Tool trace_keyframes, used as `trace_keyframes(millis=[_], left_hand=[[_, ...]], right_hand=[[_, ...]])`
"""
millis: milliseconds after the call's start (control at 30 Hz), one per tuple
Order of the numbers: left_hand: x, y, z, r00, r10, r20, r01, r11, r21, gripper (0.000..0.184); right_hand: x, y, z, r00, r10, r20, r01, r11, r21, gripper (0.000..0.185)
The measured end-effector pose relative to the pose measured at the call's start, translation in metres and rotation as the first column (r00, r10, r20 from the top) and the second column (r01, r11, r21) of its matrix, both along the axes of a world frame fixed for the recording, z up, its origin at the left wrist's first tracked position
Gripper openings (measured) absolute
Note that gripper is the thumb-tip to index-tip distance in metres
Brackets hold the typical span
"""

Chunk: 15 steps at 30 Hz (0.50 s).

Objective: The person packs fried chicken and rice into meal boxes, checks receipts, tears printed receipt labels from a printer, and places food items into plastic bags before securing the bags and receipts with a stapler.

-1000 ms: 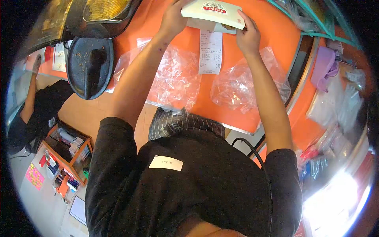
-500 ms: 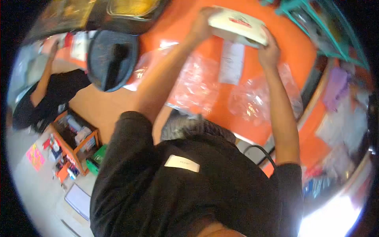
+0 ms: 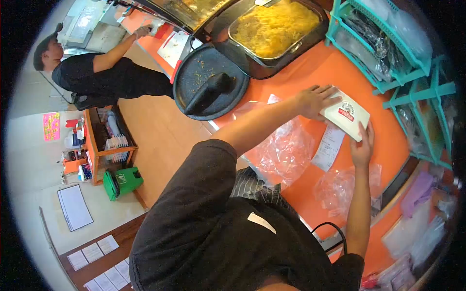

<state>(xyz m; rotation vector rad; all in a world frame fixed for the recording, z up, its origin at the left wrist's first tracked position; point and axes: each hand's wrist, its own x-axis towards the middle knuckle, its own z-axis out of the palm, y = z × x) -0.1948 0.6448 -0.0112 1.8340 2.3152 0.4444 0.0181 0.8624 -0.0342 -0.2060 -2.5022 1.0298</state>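
Note:
Between my two hands is a closed white cardboard food box (image 3: 345,115) with a dark and red logo on top; whether it touches the counter cannot be made out. My left hand (image 3: 318,102) grips its far left end, fingers stretched over the edge. At the near right corner, my right hand (image 3: 363,145) grips the box with the thumb on top. A printed receipt (image 3: 328,148) lies on the orange counter just below the box. Crumpled clear plastic bags (image 3: 286,150) lie on both sides of the receipt.
A metal tray of yellow shredded food (image 3: 276,29) and a stone mortar with pestle (image 3: 208,85) stand to the left. Teal racks (image 3: 388,48) holding packaging rise at the right. Another person (image 3: 97,72) works at the far left. A green bin (image 3: 122,183) stands on the floor.
The view has turned, and the box now appears lower and farther right, its top facing me more. My left hand now spreads over the box's end. The tray and mortar show more fully.

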Motion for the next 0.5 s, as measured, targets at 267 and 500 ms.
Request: trace_keyframes(millis=[267, 500], left_hand=[[0.0, 0.006, -0.005, 0.991, -0.041, -0.13, 0.049, 0.997, 0.059, 0.084], [0.001, 0.016, 0.002, 0.961, -0.065, -0.27, 0.055, 0.997, -0.045, 0.074]], right_hand=[[0.004, -0.001, 0.015, 1.0, -0.004, 0.028, 0.001, 0.995, 0.105, 0.055], [-0.001, 0.01, 0.004, 0.983, -0.074, 0.168, 0.024, 0.959, 0.282, 0.044]])
